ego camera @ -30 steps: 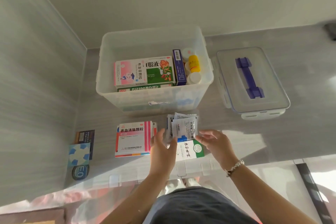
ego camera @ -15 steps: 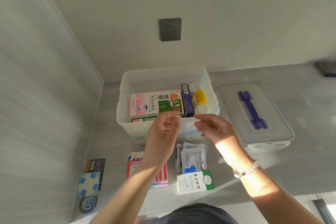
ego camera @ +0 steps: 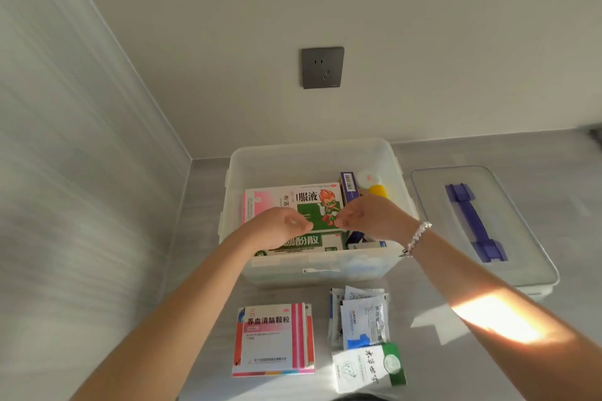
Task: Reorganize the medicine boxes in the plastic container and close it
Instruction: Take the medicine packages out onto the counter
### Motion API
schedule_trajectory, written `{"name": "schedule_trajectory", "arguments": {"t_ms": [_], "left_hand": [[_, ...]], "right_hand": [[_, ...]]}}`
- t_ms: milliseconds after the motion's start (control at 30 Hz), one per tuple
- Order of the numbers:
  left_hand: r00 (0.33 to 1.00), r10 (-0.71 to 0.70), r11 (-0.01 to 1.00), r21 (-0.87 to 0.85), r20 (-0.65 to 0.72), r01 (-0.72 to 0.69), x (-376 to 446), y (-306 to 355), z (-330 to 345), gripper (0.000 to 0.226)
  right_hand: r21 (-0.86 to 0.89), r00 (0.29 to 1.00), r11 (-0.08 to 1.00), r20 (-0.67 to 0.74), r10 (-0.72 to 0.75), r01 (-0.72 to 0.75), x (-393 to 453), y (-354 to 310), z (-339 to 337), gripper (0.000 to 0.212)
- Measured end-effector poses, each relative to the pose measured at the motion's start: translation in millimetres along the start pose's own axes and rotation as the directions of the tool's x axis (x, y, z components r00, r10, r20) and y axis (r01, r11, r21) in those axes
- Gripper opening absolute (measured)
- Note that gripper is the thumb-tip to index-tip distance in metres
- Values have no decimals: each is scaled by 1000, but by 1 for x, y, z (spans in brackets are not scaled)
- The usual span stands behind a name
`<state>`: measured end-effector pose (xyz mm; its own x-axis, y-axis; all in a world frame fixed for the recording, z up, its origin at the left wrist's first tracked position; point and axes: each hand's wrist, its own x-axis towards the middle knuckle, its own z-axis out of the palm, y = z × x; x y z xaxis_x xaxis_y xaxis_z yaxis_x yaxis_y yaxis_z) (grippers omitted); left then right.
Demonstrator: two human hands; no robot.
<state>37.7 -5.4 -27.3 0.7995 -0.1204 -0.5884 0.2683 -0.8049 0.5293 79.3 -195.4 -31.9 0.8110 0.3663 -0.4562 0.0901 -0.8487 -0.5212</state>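
- Container [ego camera: 312, 153] set on worktop [ego camera: 456, 153] by the wall, open, partly filled: boxes [ego camera: 293, 202] laid flat, bottles [ego camera: 371, 184] at its right end
- Both hands, left [ego camera: 277, 229] and right [ego camera: 371, 221], held over the boxes, fingers loosely curled, nothing seen gripped
- Left out on worktop: pink box [ego camera: 273, 340], sachets [ego camera: 361, 319], green pouch [ego camera: 368, 368]
- Lid [ego camera: 521, 238] lying to the right, not yet fitted
- Judged roughly midway; packing and closing remain

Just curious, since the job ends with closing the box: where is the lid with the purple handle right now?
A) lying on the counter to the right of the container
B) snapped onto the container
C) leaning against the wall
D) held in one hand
A: the lid lies flat on the counter, right of the open container, with neither hand on it.
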Motion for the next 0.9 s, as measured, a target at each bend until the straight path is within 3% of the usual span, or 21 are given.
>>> {"name": "schedule_trajectory", "arguments": {"t_ms": [167, 300, 400, 500, 600, 733, 900], "left_hand": [[997, -59, 998, -7, 56, 60, 16, -11, -2, 39], [998, -35, 999, -31, 46, 36, 18, -17, -1, 36], [999, -45, 996, -82, 16, 46, 22, -21, -1, 35], [998, -48, 989, -144, -52, 40, 24, -23, -1, 34], [988, -22, 985, -172, -155, -5, 24, -24, 0, 30], [978, -55, 982, -191, -203, 16, 29, -27, -4, 29], [970, -14, 979, -202, -242, -36, 24, -25, -4, 28]], "right_hand": [[-65, 959, 984, 223, 174, -164, 20, -6, 12, 38], [-160, 960, 983, 248, 132, -94, 23, -13, 17, 36], [-146, 951, 981, 261, 164, -129, 28, -12, 21, 36], [-41, 944, 980, 261, 200, -196, 32, -8, 20, 35], [196, 933, 935, 269, 238, -295, 32, -3, 18, 28], [342, 944, 889, 234, 233, -304, 32, -2, 18, 12], [430, 954, 854, 189, 233, -294, 28, -4, 14, 24]]}}
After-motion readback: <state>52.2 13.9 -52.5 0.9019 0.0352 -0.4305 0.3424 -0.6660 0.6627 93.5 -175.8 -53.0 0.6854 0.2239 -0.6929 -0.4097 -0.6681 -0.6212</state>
